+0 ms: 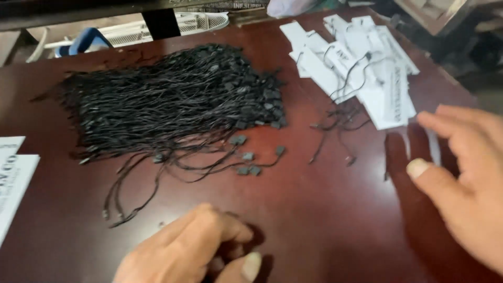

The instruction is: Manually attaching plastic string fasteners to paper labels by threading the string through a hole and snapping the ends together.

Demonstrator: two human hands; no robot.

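A big heap of black hang-tag strings with small square plastic locks point(173, 99) lies on the dark red-brown table point(325, 209). White paper tags point(361, 68), some with black strings threaded through them, are piled at the upper right. My left hand point(194, 249) rests low at the front, fingers curled, thumb pressed to the table; whether it pinches anything is hidden. My right hand point(461, 173) hovers at the right edge, fingers spread, just below the tag pile, holding nothing.
More white tags point(13, 178) lie at the table's left edge. A white fan grille point(173, 26) and a blue object point(86, 42) sit behind the table. Loose strings point(335, 131) trail below the tag pile.
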